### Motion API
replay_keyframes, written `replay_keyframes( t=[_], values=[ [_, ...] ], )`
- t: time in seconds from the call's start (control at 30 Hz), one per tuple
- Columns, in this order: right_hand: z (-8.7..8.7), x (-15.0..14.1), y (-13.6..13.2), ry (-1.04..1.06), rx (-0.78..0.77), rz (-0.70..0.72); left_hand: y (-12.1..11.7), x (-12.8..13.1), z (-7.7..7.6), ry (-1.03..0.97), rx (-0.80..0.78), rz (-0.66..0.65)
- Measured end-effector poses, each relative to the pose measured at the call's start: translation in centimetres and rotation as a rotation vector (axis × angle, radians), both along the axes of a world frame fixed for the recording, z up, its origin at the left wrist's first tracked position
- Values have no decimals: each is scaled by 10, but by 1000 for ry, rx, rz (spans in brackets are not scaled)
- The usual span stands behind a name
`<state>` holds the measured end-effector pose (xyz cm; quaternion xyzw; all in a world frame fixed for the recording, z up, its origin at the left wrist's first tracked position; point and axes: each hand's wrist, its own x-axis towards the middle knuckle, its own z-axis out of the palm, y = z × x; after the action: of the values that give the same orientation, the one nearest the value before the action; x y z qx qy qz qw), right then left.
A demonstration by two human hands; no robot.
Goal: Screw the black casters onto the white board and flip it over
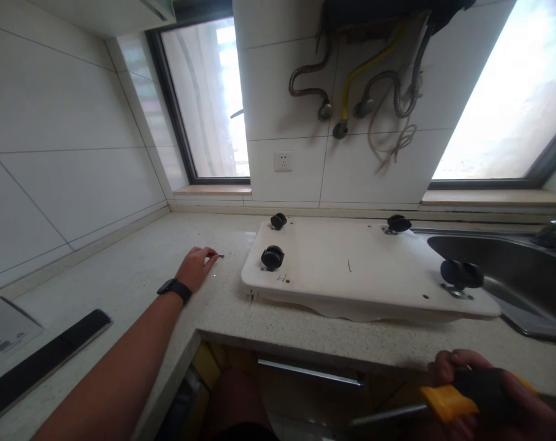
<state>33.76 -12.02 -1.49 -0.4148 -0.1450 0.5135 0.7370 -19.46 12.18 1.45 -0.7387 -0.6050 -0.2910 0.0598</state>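
Observation:
A white board (365,269) lies flat on the speckled counter (135,275), with several black caster wheels (272,257) sticking up from its corners. My left hand (196,266) reaches across the counter to the left of the board, its fingers pinched on a small dark screw (221,256) at the fingertips. Low at the right, below the counter's front edge, my right hand (489,392) grips a screwdriver (447,401) with a black and yellow handle; its metal shaft points left.
A steel sink (507,275) sits at the right, partly under the board's end. Hoses (351,92) hang on the tiled wall above a socket (283,162). A black-edged appliance (39,355) lies at the near left. A drawer handle (310,372) shows below the counter.

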Motion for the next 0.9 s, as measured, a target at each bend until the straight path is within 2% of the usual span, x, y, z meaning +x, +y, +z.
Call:
replay_keyframes(
  t=[0.07, 0.13, 0.23, 0.3, 0.33, 0.43, 0.53, 0.67, 0.9],
  values=[
    [18, -12, -1, -3, -74, -58, -18, 23, 23, -65, 31, -24],
    [35, -24, -2, 54, -95, -142, -44, 48, 53, -124, 52, -81],
    [58, -41, -6, 143, -114, -221, -92, 88, 99, -358, 29, -323],
    [69, -50, -10, 185, -111, -228, -124, 116, 118, -493, -40, -516],
    [72, -53, -13, 206, -109, -225, -138, 130, 123, -553, -116, -604],
    [78, -61, -22, 238, -79, -208, -168, 168, 119, -671, -408, -823],
    [79, -64, -30, 246, -14, -194, -181, 191, 105, -739, -613, -913],
    [81, -61, -41, 253, 31, -198, -183, 198, 93, -740, -651, -914],
    [84, -57, -44, 220, 62, -188, -184, 199, 90, -646, -635, -928]
  ],
)
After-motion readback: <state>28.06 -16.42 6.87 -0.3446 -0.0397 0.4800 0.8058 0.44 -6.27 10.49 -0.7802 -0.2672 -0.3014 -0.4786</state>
